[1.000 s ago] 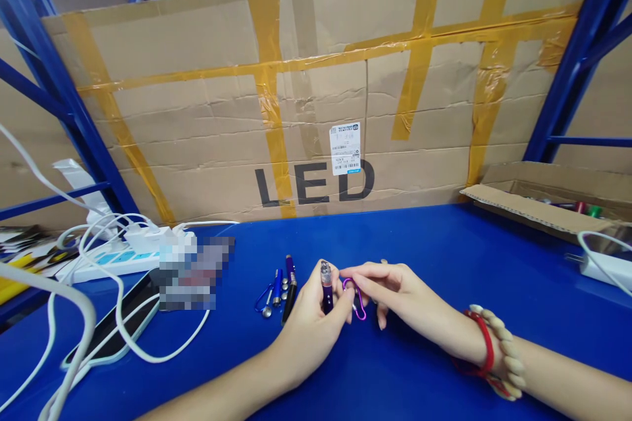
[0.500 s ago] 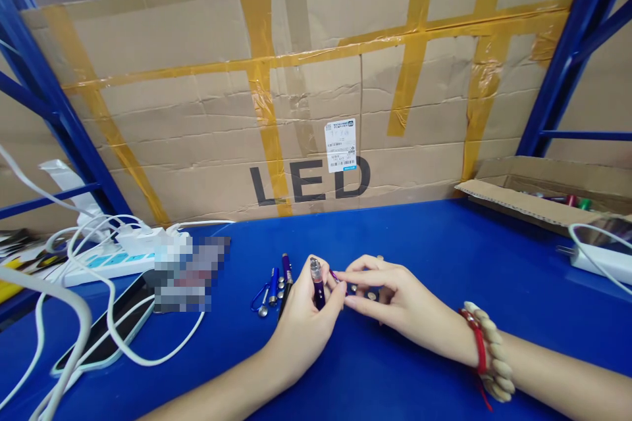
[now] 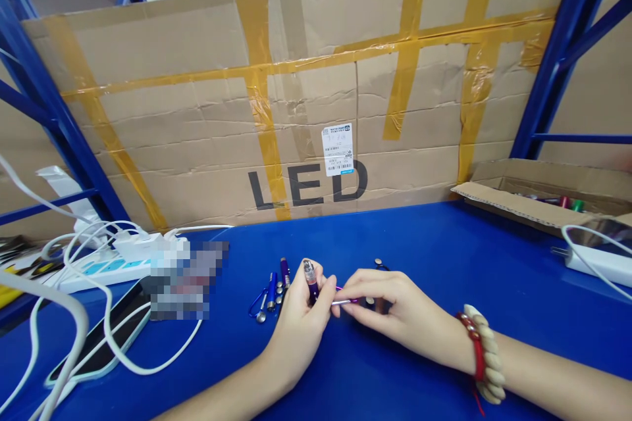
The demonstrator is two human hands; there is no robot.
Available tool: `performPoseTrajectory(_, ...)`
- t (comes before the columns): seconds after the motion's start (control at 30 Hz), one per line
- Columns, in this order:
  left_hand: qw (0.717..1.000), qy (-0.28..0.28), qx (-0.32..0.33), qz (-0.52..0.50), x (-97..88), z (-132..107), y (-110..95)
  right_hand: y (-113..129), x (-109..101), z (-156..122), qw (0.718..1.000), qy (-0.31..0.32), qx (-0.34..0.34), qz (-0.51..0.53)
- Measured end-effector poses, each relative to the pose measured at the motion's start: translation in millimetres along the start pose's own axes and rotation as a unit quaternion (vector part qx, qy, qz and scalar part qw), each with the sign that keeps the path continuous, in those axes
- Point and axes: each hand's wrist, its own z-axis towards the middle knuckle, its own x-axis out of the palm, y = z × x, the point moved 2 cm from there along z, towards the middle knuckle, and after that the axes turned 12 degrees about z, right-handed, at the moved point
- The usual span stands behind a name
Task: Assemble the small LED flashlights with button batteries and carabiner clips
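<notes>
My left hand (image 3: 309, 322) is closed around a small dark purple flashlight (image 3: 311, 279), its clear tip pointing up and away from me. Between the hands is a thin purple and silver piece (image 3: 344, 301) that looks like a carabiner clip. The fingertips of my right hand (image 3: 390, 299) pinch it, and its near end meets my left fingers. Left of my left hand lie a blue flashlight (image 3: 272, 291), a purple flashlight (image 3: 285, 272), a blue carabiner (image 3: 255, 304) and several small button cells (image 3: 279, 289). Part of a small dark item with a round silver end (image 3: 378, 263) shows behind my right hand.
A white power strip (image 3: 118, 271) with tangled cables and a phone (image 3: 101, 335) are on the left. At right stand an open cardboard box (image 3: 513, 205) with coloured tubes and a white device (image 3: 592, 270). A large taped carton (image 3: 197, 145) closes off the back.
The purple and silver piece has turned and now shows more plainly between my hands. My right hand has shifted slightly, uncovering the small item behind it. The view has moved a little.
</notes>
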Motion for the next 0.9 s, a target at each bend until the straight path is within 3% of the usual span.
performPoseTrajectory(0.47, 1.000, 0.007, -0.024, 0.010, 1.5, -0.5, 0.9, -8.6, -5.9, -3.0, 0.997, -0.013, -0.002, -0.081)
performPoseTrajectory(0.63, 0.999, 0.002, -0.042, 0.035, 0.0, -0.9, 1.7, -8.5, -7.6, -3.3, 0.992, 0.023, -0.039, -0.119)
performPoseTrajectory(0.9, 0.994, 0.019, -0.012, 0.111, -0.6, -0.3, 1.6, -5.0, -4.9, -1.4, 0.972, 0.121, -0.019, -0.200)
